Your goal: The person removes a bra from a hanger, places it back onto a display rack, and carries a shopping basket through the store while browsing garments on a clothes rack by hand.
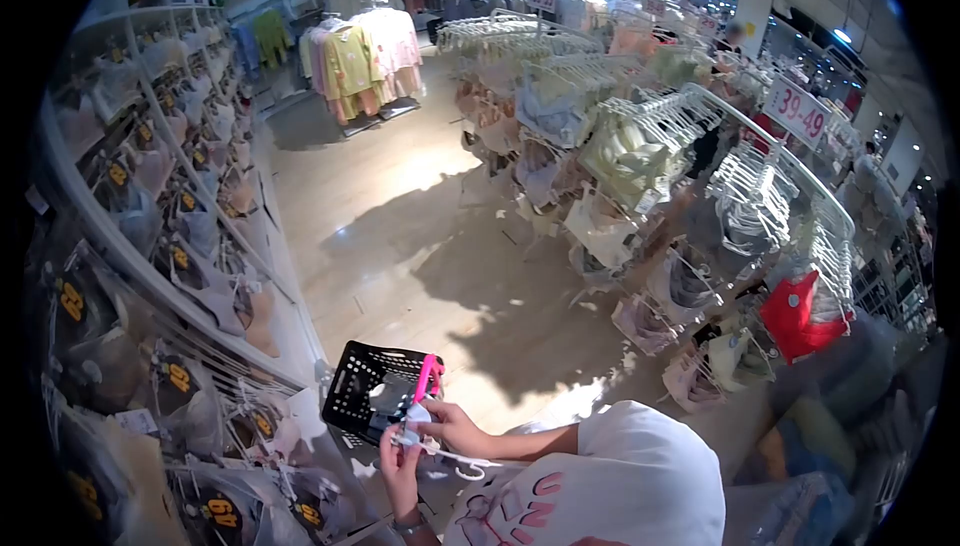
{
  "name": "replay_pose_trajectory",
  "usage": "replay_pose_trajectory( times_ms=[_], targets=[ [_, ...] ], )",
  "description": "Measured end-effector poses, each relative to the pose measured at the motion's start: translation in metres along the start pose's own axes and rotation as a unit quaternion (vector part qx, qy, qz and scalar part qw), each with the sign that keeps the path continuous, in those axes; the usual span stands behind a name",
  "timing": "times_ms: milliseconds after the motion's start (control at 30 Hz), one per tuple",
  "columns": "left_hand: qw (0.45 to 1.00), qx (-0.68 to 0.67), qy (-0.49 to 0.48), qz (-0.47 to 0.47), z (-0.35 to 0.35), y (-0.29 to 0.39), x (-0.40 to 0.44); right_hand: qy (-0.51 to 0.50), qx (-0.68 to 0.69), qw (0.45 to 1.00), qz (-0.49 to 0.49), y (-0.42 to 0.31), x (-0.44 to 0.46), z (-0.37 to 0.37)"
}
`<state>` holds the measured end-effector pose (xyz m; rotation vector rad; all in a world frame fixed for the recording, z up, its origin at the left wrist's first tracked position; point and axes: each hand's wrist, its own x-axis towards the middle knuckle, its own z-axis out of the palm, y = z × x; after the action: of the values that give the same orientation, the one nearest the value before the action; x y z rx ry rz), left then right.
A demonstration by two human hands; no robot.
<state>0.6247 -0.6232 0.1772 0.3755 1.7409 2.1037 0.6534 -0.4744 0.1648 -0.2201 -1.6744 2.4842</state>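
My left hand (399, 459), with a band at the wrist, is closed around a small pale blue-white garment (411, 428). My right hand (455, 430) reaches in from the right, its fingers pinching the same garment. A white hanger (468, 466) juts out to the right below my right hand, its hook end showing. The garment's exact kind is too small to make out. Just beyond my hands is a black perforated shopping basket (352, 378) with a pink handle (429, 376). Something grey lies inside the basket.
On the left, a long wall rack (185, 286) holds bras with yellow number tags. To the right stand hanging racks (700, 96) of bras with a red garment (803, 318) and a price sign (797, 114). Pajamas (362, 61) hang farther back across the tiled floor (385, 236).
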Motion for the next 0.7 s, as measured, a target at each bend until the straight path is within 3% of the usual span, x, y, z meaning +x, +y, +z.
replay_pose_trajectory(
  times_ms=[100, 233, 333, 367, 500, 700],
  targets=[
    [0.996, 0.021, -0.079, 0.038, 0.027, 0.020, 0.036, 0.096, -0.026, 0.992, -0.077, -0.048, 0.012, -0.010],
    [0.976, 0.017, -0.207, 0.065, 0.074, 0.056, 0.077, 0.177, 0.064, 0.972, -0.139, -0.104, 0.022, -0.031],
    [0.955, 0.079, -0.267, 0.099, 0.120, 0.106, 0.092, 0.201, 0.071, 0.949, -0.231, -0.162, 0.013, -0.045],
    [0.936, 0.118, -0.283, 0.172, 0.131, 0.114, 0.099, 0.215, 0.068, 0.938, -0.264, -0.177, 0.007, -0.046],
    [0.908, 0.114, -0.334, 0.225, 0.158, 0.153, 0.103, 0.246, 0.082, 0.907, -0.333, -0.212, -0.016, -0.046],
    [0.885, 0.018, -0.377, 0.272, 0.156, 0.171, 0.088, 0.264, 0.059, 0.907, -0.322, -0.222, -0.048, -0.024]
  ],
)
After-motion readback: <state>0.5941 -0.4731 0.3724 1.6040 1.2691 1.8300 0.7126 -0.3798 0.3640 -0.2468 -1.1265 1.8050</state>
